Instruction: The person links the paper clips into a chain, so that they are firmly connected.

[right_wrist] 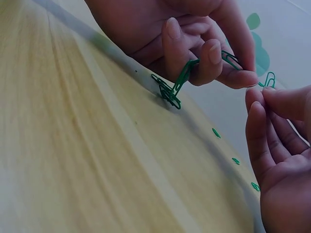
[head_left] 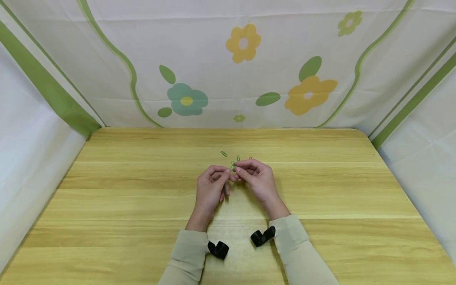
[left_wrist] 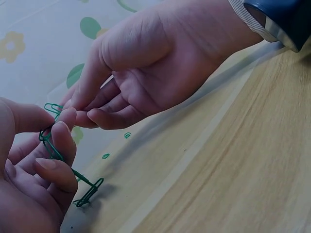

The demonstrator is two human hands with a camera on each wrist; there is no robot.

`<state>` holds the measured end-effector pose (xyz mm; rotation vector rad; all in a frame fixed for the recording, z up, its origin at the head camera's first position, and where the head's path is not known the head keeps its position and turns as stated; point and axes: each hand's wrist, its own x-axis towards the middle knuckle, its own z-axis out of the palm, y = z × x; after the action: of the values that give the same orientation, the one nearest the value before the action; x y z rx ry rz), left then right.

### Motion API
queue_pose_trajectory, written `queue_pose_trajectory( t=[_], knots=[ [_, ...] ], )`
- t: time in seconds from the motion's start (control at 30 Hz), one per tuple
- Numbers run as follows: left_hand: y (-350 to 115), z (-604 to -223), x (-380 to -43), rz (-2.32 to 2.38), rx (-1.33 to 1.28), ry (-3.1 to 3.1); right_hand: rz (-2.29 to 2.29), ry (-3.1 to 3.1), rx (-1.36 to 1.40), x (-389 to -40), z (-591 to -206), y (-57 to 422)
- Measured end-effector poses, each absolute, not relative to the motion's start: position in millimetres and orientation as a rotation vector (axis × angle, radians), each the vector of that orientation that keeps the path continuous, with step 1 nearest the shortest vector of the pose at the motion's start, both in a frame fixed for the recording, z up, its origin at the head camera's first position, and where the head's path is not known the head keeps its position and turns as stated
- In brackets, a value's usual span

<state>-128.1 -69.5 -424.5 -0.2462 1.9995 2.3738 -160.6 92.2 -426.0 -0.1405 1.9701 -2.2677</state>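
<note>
My left hand [head_left: 210, 188] holds a chain of green paper clips [right_wrist: 182, 75] between thumb and fingertips. The chain threads past its curled fingers, and its lower links dangle in a small cluster near the tabletop. Close against it, my right hand [head_left: 261, 184] pinches a green paper clip [right_wrist: 270, 80] between thumb and forefinger, with one looped end sticking out above. The fingertips of both hands almost meet, partly covering the clips, so I cannot tell whether this clip is hooked to the chain.
On the wooden table [head_left: 124, 198], loose green paper clips lie just beyond the hands: one at the left [head_left: 223, 153], another nearer the middle [head_left: 238, 158], and a third [head_left: 250, 158] partly behind the right hand. A flowered white curtain [head_left: 213, 59] hangs behind the table.
</note>
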Motion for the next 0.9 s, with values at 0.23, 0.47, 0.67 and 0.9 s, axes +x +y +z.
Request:
queue_pose_trajectory(
  t=[0.23, 0.47, 0.67, 0.9],
  knots=[
    [-69.9, -424.4, -128.1, 2.378, -0.252, 1.989, -2.227, 2.046, -0.147, -160.7, -426.6, 91.5],
    [-70.6, -425.5, -128.0, 2.379, -0.258, 1.999, -2.19, 2.102, -0.162, -161.8, -429.3, 91.8],
    [-72.3, -424.4, -128.4, 2.412, -0.295, 1.972, -2.18, 2.11, -0.153, -161.8, -429.2, 91.4],
    [-72.1, -423.2, -128.6, 2.435, -0.329, 1.95, -2.199, 2.093, -0.121, -162.4, -428.9, 92.7]
  ],
)
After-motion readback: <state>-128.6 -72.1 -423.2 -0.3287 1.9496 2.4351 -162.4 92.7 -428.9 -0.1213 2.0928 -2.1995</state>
